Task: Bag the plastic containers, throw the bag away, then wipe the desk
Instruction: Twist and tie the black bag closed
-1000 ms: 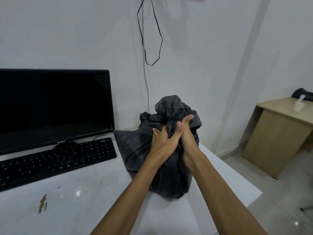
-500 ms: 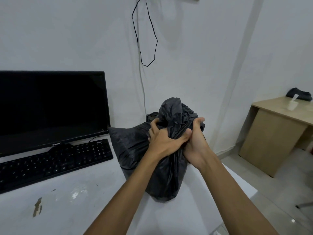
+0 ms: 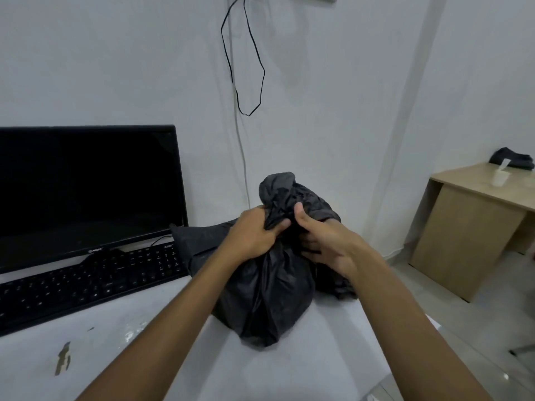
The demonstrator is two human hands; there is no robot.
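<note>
the black bag (image 3: 266, 296) sits on the white desk (image 3: 139, 348), at about 3 o'clock from the keyboard (image 3: 86, 282) and touching its right end, with the dark monitor (image 3: 86, 186) at 10 o'clock from it. both hands are on the gathered neck: the left hand (image 3: 252, 235) has its fingers curled tight round the bunched plastic, and the right hand (image 3: 327, 244) pinches it with the thumb against the fingers from the 3 o'clock side. the plastic containers are not visible, presumably inside. this looks like the closing or knotting step, so binning and wiping are still ahead. the thin film could tear if the neck is twisted hard over a stiff container edge. a loose knot could slip open when the bag is lifted and spill the contents. dragging the bag could also nudge the keyboard or catch its cable.
</note>
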